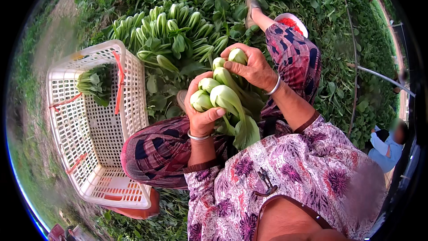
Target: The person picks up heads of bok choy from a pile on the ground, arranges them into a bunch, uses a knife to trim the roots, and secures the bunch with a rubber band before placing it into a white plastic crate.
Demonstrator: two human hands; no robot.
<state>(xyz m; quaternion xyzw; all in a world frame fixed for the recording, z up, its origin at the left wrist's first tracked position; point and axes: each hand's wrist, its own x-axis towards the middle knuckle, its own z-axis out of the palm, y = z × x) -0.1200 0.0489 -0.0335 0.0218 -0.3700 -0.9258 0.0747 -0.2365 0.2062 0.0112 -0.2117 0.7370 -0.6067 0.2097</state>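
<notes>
My left hand (204, 110) is closed round the pale bases of several heads of bok choy (227, 98), their leaves hanging toward my lap. With my right hand (249, 65) I grip more bok choy bases at the far side of the same cluster, thumb across them. Both hands are close together above my knees, a metal bangle on each wrist. Beyond them on the ground lies a pile of harvested bok choy (167, 30), stalk ends up. A bunch of bok choy (95, 83) sits inside the white plastic crate (135, 83) to the left.
Red ties hang on the crate, which stands by my left knee over an orange-red object (147, 207). A white bowl (302, 25) with red strips is beyond my right knee. Leafy greens cover the ground. Thin poles (384, 75) and a person in light blue (386, 150) are at right.
</notes>
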